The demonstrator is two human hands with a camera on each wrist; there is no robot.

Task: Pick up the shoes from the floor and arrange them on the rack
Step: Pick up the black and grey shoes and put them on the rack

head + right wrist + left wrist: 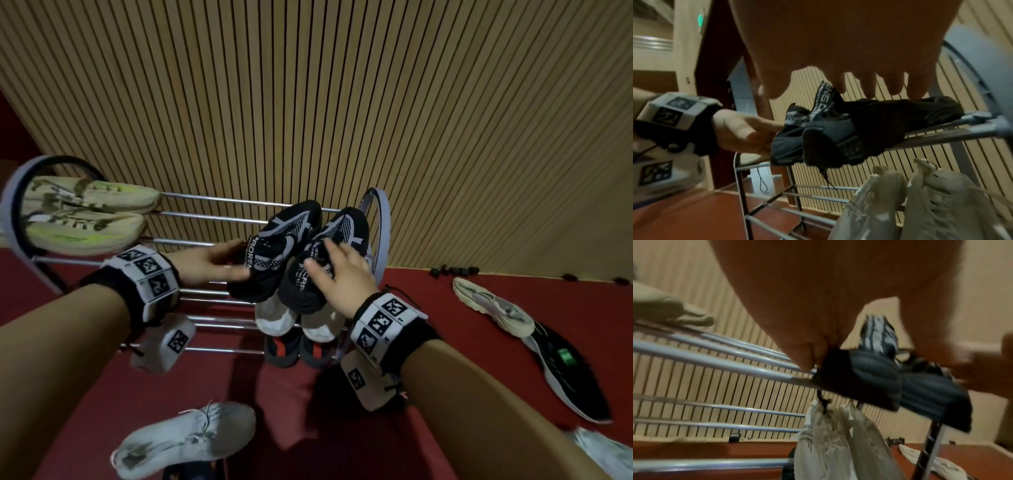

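Both grips are seen at the black pair (pixel 298 251) on the top tier of the rack (pixel 212 205): the left hand (pixel 209 262) is closed on the heel of the left black shoe, while the right hand (pixel 337 274) is spread wide over its mate, fingers straight, nothing held. Four pairs are already racked: the black one, a cream pair (pixel 85 212) at the top left, a white pair (pixel 298 317) and a dark pair (pixel 298 349) below. Several shoes are left on the floor: a white sneaker (pixel 185 438), a pale shoe (pixel 493 306) and a black shoe (pixel 568 373).
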